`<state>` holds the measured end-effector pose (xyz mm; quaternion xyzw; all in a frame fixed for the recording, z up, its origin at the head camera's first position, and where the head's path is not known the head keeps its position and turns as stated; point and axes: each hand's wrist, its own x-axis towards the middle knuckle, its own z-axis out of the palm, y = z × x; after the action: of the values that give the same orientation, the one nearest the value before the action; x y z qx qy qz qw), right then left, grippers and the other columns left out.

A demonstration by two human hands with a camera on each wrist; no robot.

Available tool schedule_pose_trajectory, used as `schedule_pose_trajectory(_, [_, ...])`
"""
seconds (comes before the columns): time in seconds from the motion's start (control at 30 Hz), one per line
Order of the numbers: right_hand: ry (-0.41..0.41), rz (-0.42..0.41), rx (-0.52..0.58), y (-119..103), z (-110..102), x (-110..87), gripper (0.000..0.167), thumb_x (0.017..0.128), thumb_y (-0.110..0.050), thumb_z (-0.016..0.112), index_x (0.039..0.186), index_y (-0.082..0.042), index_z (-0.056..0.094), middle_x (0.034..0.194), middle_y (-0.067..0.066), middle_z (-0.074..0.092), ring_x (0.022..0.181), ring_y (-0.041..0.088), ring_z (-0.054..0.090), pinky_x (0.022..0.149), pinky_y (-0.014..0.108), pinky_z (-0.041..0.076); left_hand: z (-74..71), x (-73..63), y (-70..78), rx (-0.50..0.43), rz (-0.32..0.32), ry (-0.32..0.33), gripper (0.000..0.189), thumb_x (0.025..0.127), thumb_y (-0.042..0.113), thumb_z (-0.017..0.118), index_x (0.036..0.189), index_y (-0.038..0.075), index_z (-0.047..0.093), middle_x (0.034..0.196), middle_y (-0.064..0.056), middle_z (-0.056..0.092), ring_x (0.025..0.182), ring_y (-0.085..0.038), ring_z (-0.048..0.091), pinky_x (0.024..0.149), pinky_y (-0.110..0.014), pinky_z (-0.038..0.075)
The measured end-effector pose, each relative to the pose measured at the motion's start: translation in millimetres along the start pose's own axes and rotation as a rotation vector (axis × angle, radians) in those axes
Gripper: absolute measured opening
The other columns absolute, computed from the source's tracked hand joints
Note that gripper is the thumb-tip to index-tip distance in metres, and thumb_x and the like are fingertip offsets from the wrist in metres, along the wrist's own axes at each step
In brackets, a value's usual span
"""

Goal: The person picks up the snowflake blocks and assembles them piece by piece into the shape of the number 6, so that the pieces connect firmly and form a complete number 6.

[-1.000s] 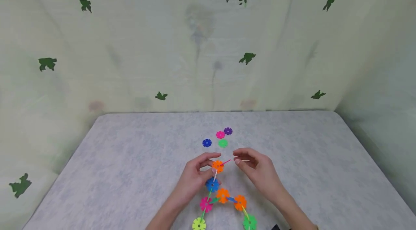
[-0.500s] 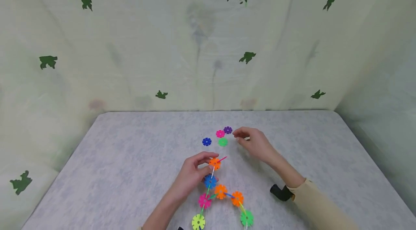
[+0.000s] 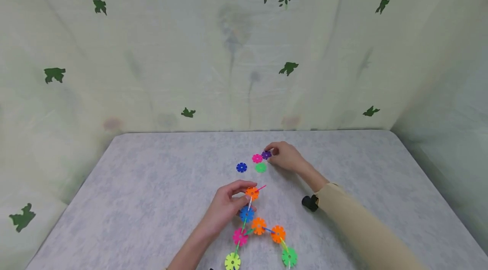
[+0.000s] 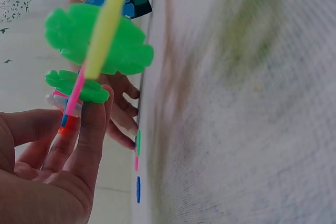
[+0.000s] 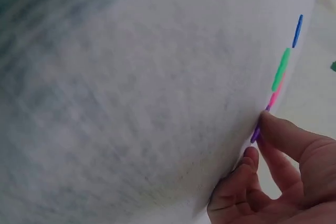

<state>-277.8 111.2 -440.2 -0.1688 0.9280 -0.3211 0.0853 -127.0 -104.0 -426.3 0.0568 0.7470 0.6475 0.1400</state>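
My left hand (image 3: 225, 206) pinches an orange snowflake disc (image 3: 252, 193) at the top of a chain of slotted interlocking discs. A pink disc (image 3: 261, 187) seen edge-on sticks out from it. Below hang a blue disc (image 3: 247, 214), a magenta disc (image 3: 240, 236), orange, yellow-green and green ones. At the far side of the table, my right hand (image 3: 287, 160) grips a purple snowflake disc (image 3: 266, 155) by its edge. In the right wrist view, thumb and fingers close round the purple disc (image 5: 255, 134). The chain's green disc (image 4: 100, 40) fills part of the left wrist view.
Loose discs lie flat on the grey tabletop (image 3: 160, 202): a pink disc (image 3: 257, 158) beside the purple one, a light green disc (image 3: 261, 168) and a dark blue disc (image 3: 242, 167). A leaf-patterned curtain (image 3: 152, 49) stands behind the table. A black wrist camera (image 3: 310, 203) sits under the right sleeve.
My right hand has left the chain's side, reached forward to the loose discs and taken hold of the purple one. The left hand has shifted slightly left and still holds the chain.
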Motion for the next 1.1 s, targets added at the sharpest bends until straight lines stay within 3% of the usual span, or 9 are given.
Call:
schedule_pose_trajectory(0.2, [0.023,0.057,0.046,-8.8,-1.8,-6.8,0.018,0.084,-0.008,0.074,0.099,-0.010,0.064,0.090,0.004,0.062,0.081,0.020,0.055,0.072,0.034,0.048,0.6,-1.9,0.1,-0.040,-0.008,0.001,0.032,0.095,0.006,0.057,0.126,0.007,0.065,0.105,-0.010,0.066,0.080,-0.027,0.071,0.058,-0.026,0.051])
schedule_pose_trajectory(0.4, [0.070,0.072,0.089,-15.6,-5.7,-37.5,0.010,0.088,-0.013,0.072,0.094,-0.014,0.063,0.080,0.000,0.061,0.069,0.019,0.054,0.059,0.030,0.047,3.9,-2.9,1.5,-0.126,-0.048,-0.036,0.032,0.095,0.010,0.058,0.126,0.003,0.062,0.100,-0.012,0.068,0.084,-0.028,0.072,0.065,-0.031,0.053])
schedule_pose_trajectory(0.6, [0.109,0.007,0.242,-30.3,-8.0,-81.8,0.010,0.092,-0.011,0.069,0.100,-0.015,0.066,0.089,-0.002,0.064,0.077,0.018,0.060,0.065,0.029,0.054,5.2,-1.7,3.1,-0.159,-0.051,-0.045,0.029,0.095,0.009,0.057,0.123,0.000,0.062,0.096,-0.013,0.067,0.081,-0.030,0.072,0.068,-0.033,0.056])
schedule_pose_trajectory(0.73, [0.115,-0.027,0.341,-36.6,-6.3,-109.4,0.014,0.093,-0.007,0.067,0.105,-0.013,0.067,0.091,-0.001,0.064,0.078,0.024,0.063,0.067,0.029,0.055,6.3,-2.2,2.8,-0.146,-0.050,-0.055,0.028,0.096,0.010,0.058,0.121,-0.001,0.062,0.093,-0.013,0.066,0.082,-0.030,0.072,0.067,-0.034,0.055])
schedule_pose_trajectory(0.93, [0.132,0.025,0.472,-42.3,1.1,-137.0,0.015,0.093,-0.006,0.067,0.107,-0.011,0.069,0.093,0.000,0.067,0.083,0.029,0.065,0.071,0.032,0.056,9.1,-3.0,3.9,-0.115,-0.051,-0.057,0.019,0.094,0.011,0.058,0.110,0.001,0.063,0.094,-0.011,0.067,0.083,-0.028,0.072,0.064,-0.029,0.048])
schedule_pose_trajectory(1.1, [0.227,0.071,0.572,-49.4,8.3,-144.4,0.016,0.092,-0.003,0.067,0.106,-0.011,0.069,0.092,0.004,0.067,0.081,0.031,0.064,0.072,0.037,0.057,11.2,-3.7,5.0,-0.113,-0.050,-0.039,0.027,0.094,0.011,0.061,0.119,0.002,0.060,0.090,-0.011,0.065,0.080,-0.028,0.071,0.065,-0.030,0.049])
